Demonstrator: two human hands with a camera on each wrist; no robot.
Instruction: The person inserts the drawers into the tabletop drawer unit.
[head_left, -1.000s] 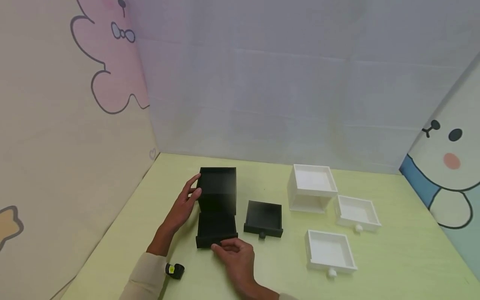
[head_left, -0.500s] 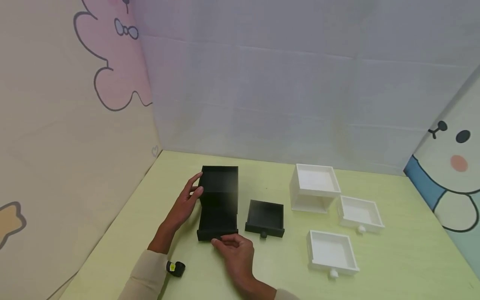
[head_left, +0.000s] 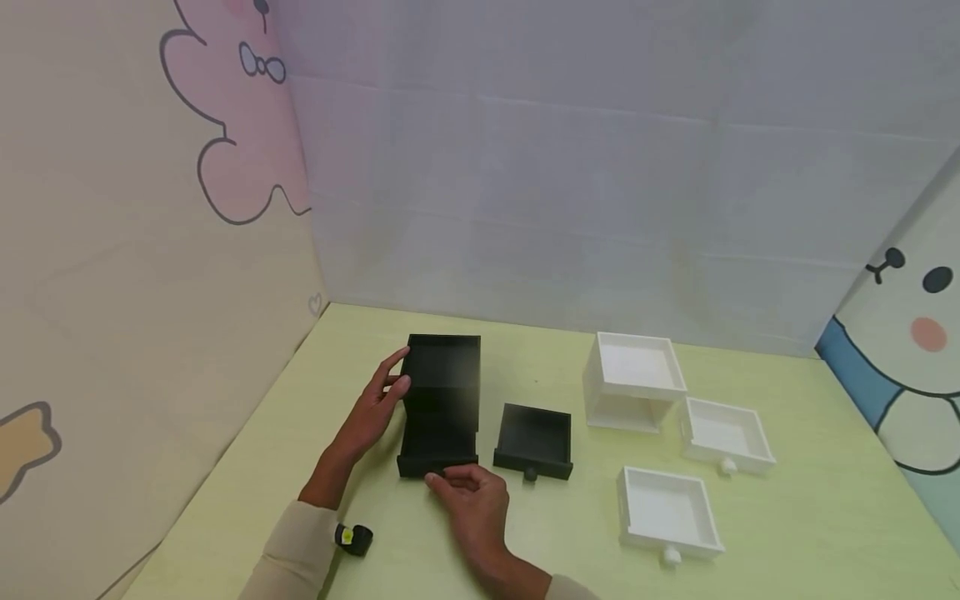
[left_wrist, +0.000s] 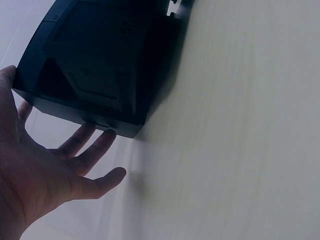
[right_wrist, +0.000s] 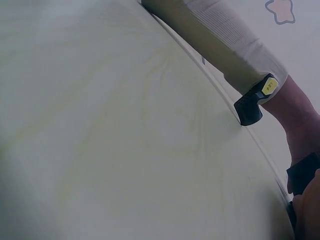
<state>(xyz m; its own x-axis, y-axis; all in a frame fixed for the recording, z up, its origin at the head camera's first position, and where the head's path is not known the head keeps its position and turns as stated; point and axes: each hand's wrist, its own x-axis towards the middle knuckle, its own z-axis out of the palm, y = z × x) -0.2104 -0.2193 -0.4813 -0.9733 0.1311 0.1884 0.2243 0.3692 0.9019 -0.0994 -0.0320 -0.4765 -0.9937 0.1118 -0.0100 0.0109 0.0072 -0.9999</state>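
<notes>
A black box (head_left: 442, 360) stands at the left of the table, with a black drawer (head_left: 438, 437) partly inside its lower front opening. My left hand (head_left: 367, 421) rests against the box's left side, its fingers extended; in the left wrist view, fingertips touch the edge of the box (left_wrist: 95, 107). At the drawer's front, my right hand (head_left: 476, 508) pinches the knob between thumb and forefinger, which mostly hide it. A second black drawer (head_left: 534, 435) with a round knob lies just right of the box.
Farther right stands a white box (head_left: 633, 375) with an open lower front. Beside it lies a white drawer (head_left: 727, 429), and another white drawer (head_left: 667, 508) is nearer the front. Cloth walls (head_left: 570, 208) close off the table's back and sides.
The black drawer has slid backward, deeper into the black box, with my right hand following it. My left hand has stayed against the box. The head view has shifted slightly.
</notes>
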